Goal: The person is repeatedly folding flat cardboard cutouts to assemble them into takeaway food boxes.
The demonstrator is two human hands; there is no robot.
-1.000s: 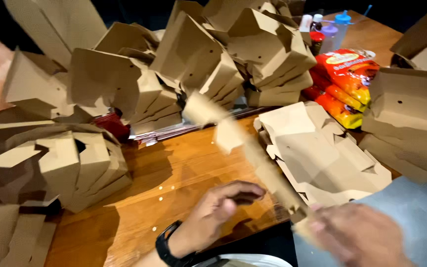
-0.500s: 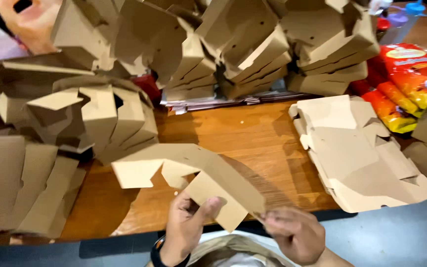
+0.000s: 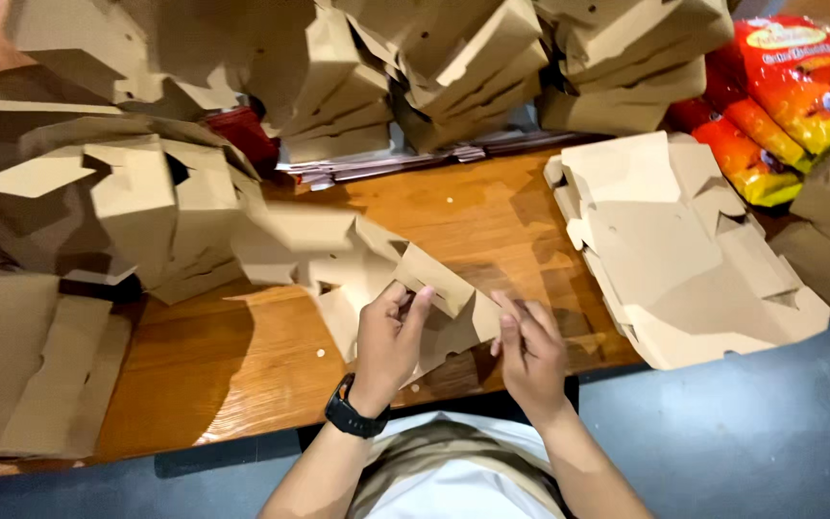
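Head view | left hand (image 3: 388,338) grip pinches flat cardboard box blank (image 3: 357,264) | right hand (image 3: 530,348) grip pinches its near-right end | long axis runs upper-left to lower-right over worktop (image 3: 453,207)

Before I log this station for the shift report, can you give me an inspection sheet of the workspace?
Surface: wooden table, bare in the middle.
Job's things: flat cardboard blank, partly folded, held above the table.
Clutter: stack of flat blanks to the right; folded cartons piled left and behind; orange snack bags far right.
Grippers: left hand and right hand both pinch the blank's near edge; black watch on the left wrist.
Cables: nothing seen.
Surroundings: dark floor by the table.
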